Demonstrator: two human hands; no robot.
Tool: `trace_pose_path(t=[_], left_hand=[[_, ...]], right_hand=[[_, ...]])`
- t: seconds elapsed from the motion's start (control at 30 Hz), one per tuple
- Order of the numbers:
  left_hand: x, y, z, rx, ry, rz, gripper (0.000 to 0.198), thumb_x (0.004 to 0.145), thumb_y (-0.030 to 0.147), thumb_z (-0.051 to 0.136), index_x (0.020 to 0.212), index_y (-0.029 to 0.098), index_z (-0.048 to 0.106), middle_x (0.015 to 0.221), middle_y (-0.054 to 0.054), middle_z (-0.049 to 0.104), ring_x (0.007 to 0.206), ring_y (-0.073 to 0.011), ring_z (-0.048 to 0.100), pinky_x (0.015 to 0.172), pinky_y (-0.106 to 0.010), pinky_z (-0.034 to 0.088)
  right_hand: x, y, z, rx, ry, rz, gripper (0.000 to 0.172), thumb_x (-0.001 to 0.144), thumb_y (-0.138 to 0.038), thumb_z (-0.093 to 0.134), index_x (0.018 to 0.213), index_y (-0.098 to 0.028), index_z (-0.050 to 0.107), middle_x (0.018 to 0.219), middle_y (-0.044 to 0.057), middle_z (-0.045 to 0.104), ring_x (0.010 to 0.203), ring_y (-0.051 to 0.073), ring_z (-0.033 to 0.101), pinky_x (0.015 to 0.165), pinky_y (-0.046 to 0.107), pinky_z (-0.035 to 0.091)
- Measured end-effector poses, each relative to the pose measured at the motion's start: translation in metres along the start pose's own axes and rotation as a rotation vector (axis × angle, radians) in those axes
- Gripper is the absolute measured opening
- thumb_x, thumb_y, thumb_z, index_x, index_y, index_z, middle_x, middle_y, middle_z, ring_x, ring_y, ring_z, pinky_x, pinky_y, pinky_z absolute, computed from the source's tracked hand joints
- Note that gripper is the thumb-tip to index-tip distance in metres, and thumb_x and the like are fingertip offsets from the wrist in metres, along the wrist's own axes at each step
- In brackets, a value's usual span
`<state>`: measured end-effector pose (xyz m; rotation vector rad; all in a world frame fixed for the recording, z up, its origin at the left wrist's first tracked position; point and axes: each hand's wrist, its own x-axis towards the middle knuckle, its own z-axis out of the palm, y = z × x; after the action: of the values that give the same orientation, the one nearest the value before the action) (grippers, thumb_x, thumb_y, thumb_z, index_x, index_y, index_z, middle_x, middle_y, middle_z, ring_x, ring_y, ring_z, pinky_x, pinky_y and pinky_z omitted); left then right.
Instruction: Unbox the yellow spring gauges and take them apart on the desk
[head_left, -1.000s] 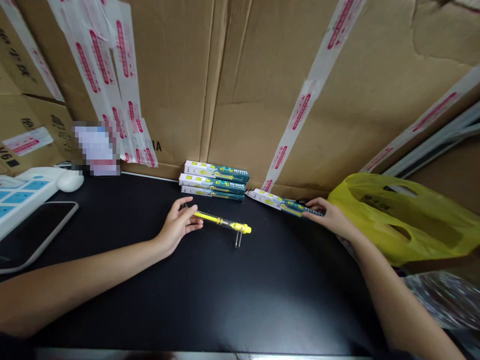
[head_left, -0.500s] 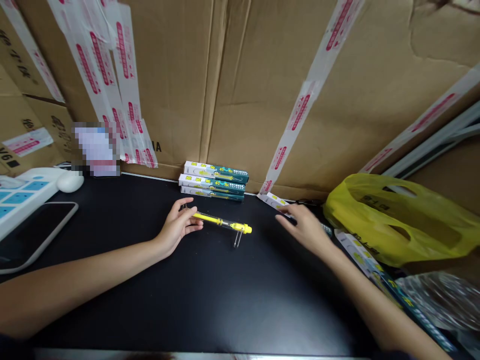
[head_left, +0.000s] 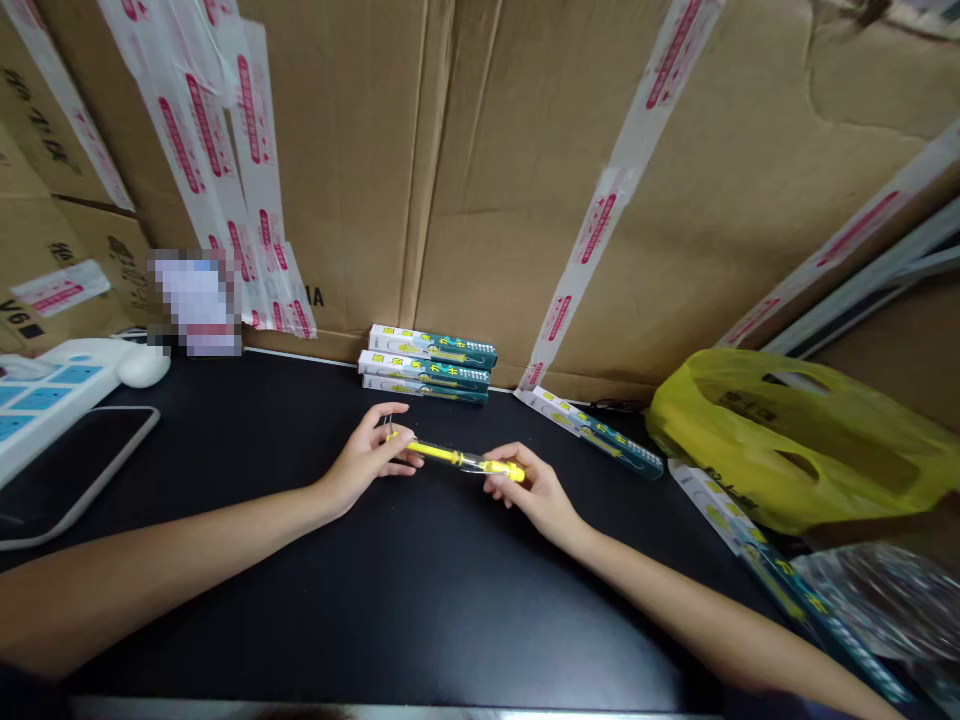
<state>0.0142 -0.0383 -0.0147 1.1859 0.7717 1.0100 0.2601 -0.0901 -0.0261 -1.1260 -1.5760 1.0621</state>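
Note:
A slim yellow and clear tool (head_left: 457,459) is held just above the black table (head_left: 420,600), at its middle. My left hand (head_left: 369,462) pinches its left end, where a small metal hook shows. My right hand (head_left: 534,492) has its fingers closed round the yellow right end. Three white and teal boxes (head_left: 429,362) are stacked behind the tool, against the cardboard wall. One more such box (head_left: 592,430) lies flat to the right of my right hand.
A yellow plastic bag (head_left: 795,440) sits at the right, with further boxes (head_left: 757,545) and clear wrapping below it. At the left are a white power strip (head_left: 45,385), a dark tablet (head_left: 67,465) and a white mouse (head_left: 142,365). Taped cardboard cartons (head_left: 525,170) close off the back.
My right hand let go of the box at the right, which now lies on the table, and moved left to grip the tool's yellow end. The tool is lifted slightly.

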Motion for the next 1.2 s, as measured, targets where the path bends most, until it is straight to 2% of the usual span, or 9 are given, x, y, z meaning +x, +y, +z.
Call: trace_pose_path(t=[0.17, 0.3, 0.47, 0.6, 0.7, 0.8, 0.97, 1.1, 1.2], left_hand=[[0.000, -0.011, -0.002, 0.191, 0.060, 0.175, 0.054, 0.086, 0.041, 0.053, 0.131, 0.026, 0.027, 0.113, -0.008, 0.059, 0.103, -0.0226, 0.061, 0.085, -0.042, 0.052], [0.000, -0.014, -0.006, 0.514, 0.160, 0.347, 0.060, 0.086, 0.035, 0.055, 0.137, 0.028, 0.024, 0.140, -0.010, 0.041, 0.134, -0.0235, 0.034, 0.109, -0.047, 0.029], [0.003, -0.005, -0.013, 0.672, 0.133, 0.241, 0.061, 0.088, 0.037, 0.052, 0.140, 0.026, 0.022, 0.111, -0.008, 0.064, 0.114, -0.0237, 0.056, 0.103, -0.048, 0.036], [0.004, -0.002, -0.015, 0.782, 0.097, 0.278, 0.061, 0.089, 0.037, 0.052, 0.141, 0.027, 0.021, 0.093, -0.001, 0.067, 0.094, -0.0184, 0.063, 0.093, -0.040, 0.044], [0.000, -0.002, -0.013, 0.957, 0.064, 0.431, 0.060, 0.085, 0.036, 0.059, 0.137, 0.027, 0.030, 0.092, 0.000, 0.058, 0.086, -0.0161, 0.059, 0.083, -0.034, 0.049], [-0.006, -0.002, -0.011, 1.278, 0.078, 0.651, 0.053, 0.082, 0.037, 0.063, 0.130, 0.027, 0.044, 0.099, -0.004, 0.051, 0.091, -0.0195, 0.053, 0.081, -0.037, 0.046], [-0.013, -0.002, -0.009, 1.584, 0.097, 0.974, 0.037, 0.084, 0.034, 0.061, 0.120, 0.031, 0.056, 0.095, -0.006, 0.052, 0.089, -0.0217, 0.051, 0.077, -0.037, 0.043], [-0.016, -0.002, -0.003, 1.612, -0.074, 1.200, 0.037, 0.088, 0.021, 0.055, 0.124, 0.033, 0.053, 0.106, -0.004, 0.057, 0.102, -0.0196, 0.051, 0.091, -0.037, 0.040], [-0.015, -0.003, 0.000, 1.671, -0.210, 1.221, 0.044, 0.091, 0.014, 0.048, 0.131, 0.033, 0.046, 0.128, -0.004, 0.052, 0.116, -0.0196, 0.047, 0.098, -0.037, 0.037]], right_hand=[[0.009, 0.004, -0.002, 0.136, 0.063, 0.047, 0.030, 0.082, -0.043, 0.061, 0.095, -0.018, 0.052, 0.069, 0.000, 0.062, 0.053, 0.010, 0.053, 0.044, 0.021, 0.042], [0.013, 0.001, 0.003, 0.162, 0.025, 0.101, 0.028, 0.084, -0.045, 0.057, 0.088, -0.019, 0.047, 0.062, -0.002, 0.061, 0.046, 0.007, 0.048, 0.042, 0.018, 0.037], [0.019, -0.003, 0.012, 0.235, 0.040, 0.138, 0.030, 0.085, -0.048, 0.054, 0.082, -0.021, 0.041, 0.054, -0.007, 0.053, 0.038, 0.004, 0.036, 0.036, 0.014, 0.026], [0.020, -0.005, 0.009, 0.360, 0.078, 0.188, 0.034, 0.084, -0.048, 0.056, 0.077, -0.022, 0.036, 0.048, -0.010, 0.043, 0.035, 0.003, 0.025, 0.033, 0.013, 0.016], [0.017, -0.006, 0.007, 0.359, 0.075, 0.219, 0.035, 0.083, -0.049, 0.056, 0.076, -0.022, 0.035, 0.044, -0.011, 0.040, 0.035, 0.003, 0.019, 0.033, 0.013, 0.011], [0.013, -0.007, 0.009, 0.326, 0.062, 0.228, 0.037, 0.084, -0.052, 0.053, 0.073, -0.022, 0.035, 0.043, -0.011, 0.037, 0.035, 0.003, 0.018, 0.033, 0.013, 0.011], [0.012, -0.009, 0.013, 0.238, 0.031, 0.219, 0.039, 0.084, -0.054, 0.052, 0.072, -0.022, 0.034, 0.044, -0.012, 0.032, 0.037, 0.003, 0.018, 0.034, 0.014, 0.012], [0.012, -0.007, 0.018, 0.162, 0.006, 0.196, 0.038, 0.084, -0.055, 0.052, 0.073, -0.022, 0.036, 0.046, -0.011, 0.032, 0.038, 0.004, 0.020, 0.035, 0.015, 0.014], [0.009, -0.005, 0.022, 0.108, -0.028, 0.131, 0.038, 0.086, -0.053, 0.050, 0.073, -0.020, 0.038, 0.049, -0.010, 0.033, 0.042, 0.005, 0.024, 0.039, 0.017, 0.019]])
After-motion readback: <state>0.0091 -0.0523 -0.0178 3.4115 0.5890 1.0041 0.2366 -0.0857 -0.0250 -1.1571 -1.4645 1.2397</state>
